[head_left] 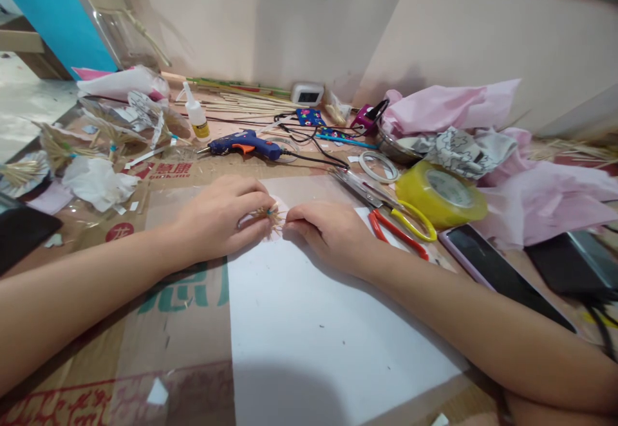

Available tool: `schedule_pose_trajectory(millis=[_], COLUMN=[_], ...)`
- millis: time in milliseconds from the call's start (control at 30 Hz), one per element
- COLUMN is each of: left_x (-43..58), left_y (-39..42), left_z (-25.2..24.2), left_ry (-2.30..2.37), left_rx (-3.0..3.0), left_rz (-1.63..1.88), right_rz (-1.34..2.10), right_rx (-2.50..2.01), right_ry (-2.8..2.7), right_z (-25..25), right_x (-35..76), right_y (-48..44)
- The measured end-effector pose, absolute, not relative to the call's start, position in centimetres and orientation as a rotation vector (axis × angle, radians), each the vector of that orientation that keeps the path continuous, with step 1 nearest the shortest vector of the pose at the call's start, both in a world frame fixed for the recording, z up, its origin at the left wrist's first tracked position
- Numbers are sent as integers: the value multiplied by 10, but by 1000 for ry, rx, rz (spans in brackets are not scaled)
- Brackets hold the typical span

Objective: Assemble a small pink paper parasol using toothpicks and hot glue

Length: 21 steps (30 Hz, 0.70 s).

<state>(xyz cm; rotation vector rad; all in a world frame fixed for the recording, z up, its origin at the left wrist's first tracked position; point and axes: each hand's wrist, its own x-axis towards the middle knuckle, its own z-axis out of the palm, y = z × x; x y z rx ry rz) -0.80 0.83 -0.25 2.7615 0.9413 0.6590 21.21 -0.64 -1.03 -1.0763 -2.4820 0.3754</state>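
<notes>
Above the far edge of a white sheet of paper (309, 323), a small fan of pale straw (273, 215) with a blue-green tie sits between the thumb and fingers of my left hand (224, 213). Its straw ends spread toward the right. Facing it, my right hand (333, 233) is closed in a pinch at the tips of the straws. Whatever lies inside that pinch is hidden by the fingers. Red and yellow-handled scissors (403, 220) lie just past my right hand, and a blue glue gun (248, 145) rests beyond my left hand.
Printed cardboard (183, 323) covers the work surface. Yellow tape (439, 194), a phone (506, 278) and pink tissue paper (449, 111) stand to the right. Straw bundles (111, 130) and crumpled white paper (99, 181) lie left. A glue bottle (196, 114) stands at the back.
</notes>
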Motion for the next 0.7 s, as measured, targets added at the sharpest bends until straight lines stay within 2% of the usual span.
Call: schedule_pose_trajectory(millis=[700], left_x=[-7], left_y=[7], left_z=[-4], left_ry=[991], left_rx=[2768], left_rz=[637], right_rz=[323], right_rx=[-1071], right_ry=[-2487], right_z=[-10], right_x=[213], right_y=[-10])
